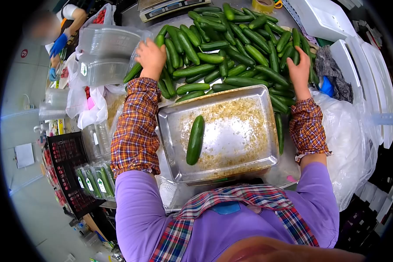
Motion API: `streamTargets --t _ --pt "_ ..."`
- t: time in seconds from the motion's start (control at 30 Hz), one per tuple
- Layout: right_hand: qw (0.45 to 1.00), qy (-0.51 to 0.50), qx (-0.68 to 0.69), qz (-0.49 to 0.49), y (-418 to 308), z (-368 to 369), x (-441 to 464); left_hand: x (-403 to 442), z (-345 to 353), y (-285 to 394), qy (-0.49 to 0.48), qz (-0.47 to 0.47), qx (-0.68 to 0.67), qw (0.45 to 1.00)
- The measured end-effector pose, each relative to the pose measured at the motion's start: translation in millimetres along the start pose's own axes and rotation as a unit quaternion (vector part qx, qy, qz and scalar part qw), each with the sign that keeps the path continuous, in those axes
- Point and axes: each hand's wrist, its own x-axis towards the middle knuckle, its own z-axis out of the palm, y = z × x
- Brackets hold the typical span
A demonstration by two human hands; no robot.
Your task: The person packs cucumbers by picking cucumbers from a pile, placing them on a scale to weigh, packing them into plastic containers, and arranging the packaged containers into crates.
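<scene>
A large pile of green cucumbers (231,48) spreads over the metal table beyond a shallow metal tray (273,131). One single cucumber (195,139) lies in the tray, left of its middle. My left hand (151,59) is at the pile's left edge, fingers apart, beside a stack of clear plastic containers (102,43); I see nothing held in it. At the right edge of the pile my right hand (299,72) rests against cucumbers with thumb and fingers apart. Its far fingertips are partly hidden.
A scale (166,9) and a tape roll (263,5) stand at the back. White foam boxes (327,19), a grey cloth (334,72) and a clear plastic bag (340,139) are on the right. Packed cucumber trays (94,181) lie left. Another person's blue-gloved hand (58,45) is far left.
</scene>
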Motion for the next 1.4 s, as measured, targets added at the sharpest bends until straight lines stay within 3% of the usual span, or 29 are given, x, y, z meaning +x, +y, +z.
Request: streamTargets --t 0.03,0.1,0.17,0.23,0.3,0.37,0.43,0.5,0.6,0.7,0.73,0.83,0.9,0.97,1.03,1.1,1.17,1.2,1.3,1.37,1.4 --pt "0.999 -0.036 0.014 0.032 2 4 1 6 1 9 0.061 0.054 -0.015 0.997" --pt "0.999 -0.030 -0.005 0.041 11 10 4 15 -2 40 0.043 0.196 -0.163 0.966" --pt "0.998 -0.046 0.002 0.050 11 9 5 4 1 73 0.054 0.255 -0.123 0.958" --pt "0.997 -0.065 0.006 0.041 9 7 6 -3 10 84 -0.047 0.262 -0.122 0.956" --pt "0.996 -0.086 0.003 0.016 3 2 4 0 9 76 -0.157 0.256 -0.023 0.953" --pt "0.995 -0.102 -0.002 0.009 -1 -2 3 2 3 63 -0.140 0.200 0.007 0.970" --pt "0.993 -0.113 0.008 0.019 0 -3 2 11 -1 29 -0.237 0.113 -0.136 0.955" --pt "0.991 -0.123 0.028 0.046 -3 -5 3 12 15 -5 -0.174 0.160 -0.092 0.967" --pt "0.990 -0.124 0.036 0.049 -2 -3 3 1 6 -35 -0.162 0.144 -0.010 0.976" --pt "0.991 -0.120 0.038 0.046 0 0 2 -4 16 -49 -0.123 0.121 -0.024 0.985" --pt "0.990 -0.123 0.043 0.050 0 0 2 -5 -3 -34 -0.167 0.087 0.056 0.980" --pt "0.986 -0.139 0.043 0.082 -8 -5 3 2 0 7 -0.082 0.025 0.042 0.995" --pt "0.991 -0.115 0.038 0.054 -3 -2 2 18 4 43 -0.032 0.110 -0.114 0.987" --pt "0.992 -0.109 0.043 0.051 -5 -2 2 23 18 91 0.048 0.149 -0.181 0.971" --pt "0.992 -0.103 0.046 0.053 -3 -2 1 20 -2 142 0.036 0.216 -0.214 0.952" --pt "0.994 -0.090 0.049 0.044 -3 -2 1 18 6 175 0.047 0.303 -0.168 0.937" --pt "0.995 -0.083 0.047 0.034 -2 -2 1 22 19 186 -0.022 0.344 -0.068 0.936" --pt "0.995 -0.083 0.049 0.033 -2 -2 1 29 22 186 -0.099 0.349 -0.021 0.932" --pt "0.994 -0.083 0.055 0.045 -6 -5 1 46 5 176 -0.198 0.280 0.010 0.939" --pt "0.994 -0.083 0.056 0.040 -4 -5 0 64 30 158 -0.199 0.251 -0.008 0.947" --pt "0.994 -0.084 0.054 0.045 -6 -6 0 69 28 150 -0.207 0.229 0.048 0.950"
